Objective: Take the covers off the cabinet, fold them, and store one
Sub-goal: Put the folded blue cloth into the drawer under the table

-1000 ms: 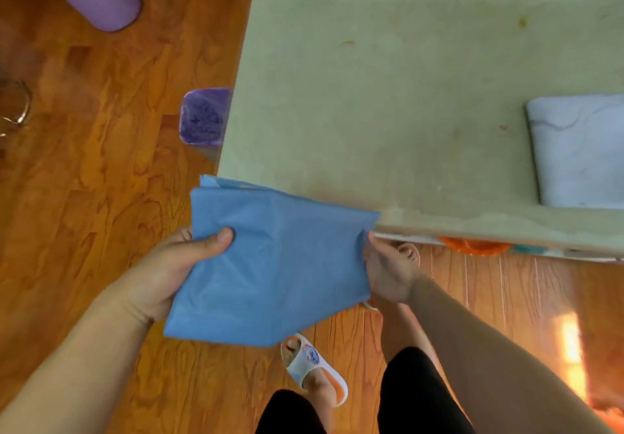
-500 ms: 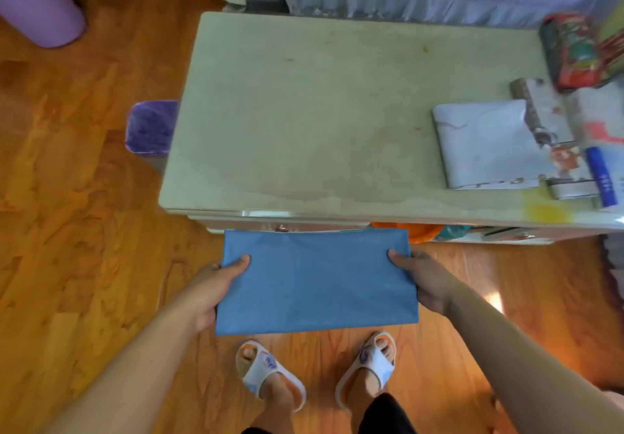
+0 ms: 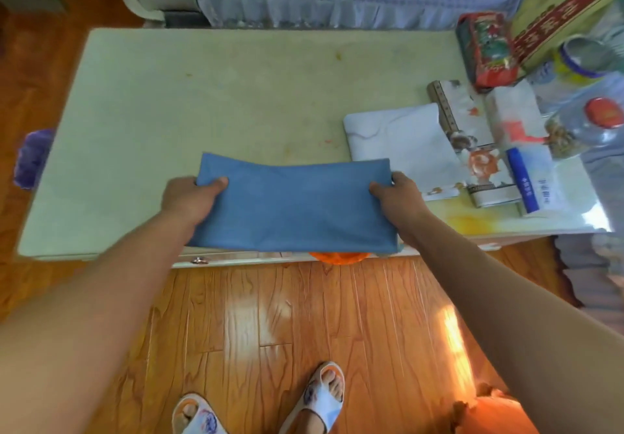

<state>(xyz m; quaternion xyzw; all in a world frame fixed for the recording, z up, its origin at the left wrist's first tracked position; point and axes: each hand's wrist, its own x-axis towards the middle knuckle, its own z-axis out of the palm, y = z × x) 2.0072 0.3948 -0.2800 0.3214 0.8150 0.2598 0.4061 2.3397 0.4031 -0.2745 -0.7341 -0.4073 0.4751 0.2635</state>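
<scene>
Blue cover (image 3: 293,204) stretched between both gripping hands (image 3: 189,197) (image 3: 395,197)

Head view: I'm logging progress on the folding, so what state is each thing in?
blue cover: folded, held over the cabinet's front edge
left hand: grips the cover's left end
right hand: grips its right end
white cover: folded, lying on the cabinet top

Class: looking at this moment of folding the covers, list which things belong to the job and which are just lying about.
Job: blue cover, left hand, right hand, white folded cover, cabinet.

Lying about: red packet, jar, slippers.
</scene>
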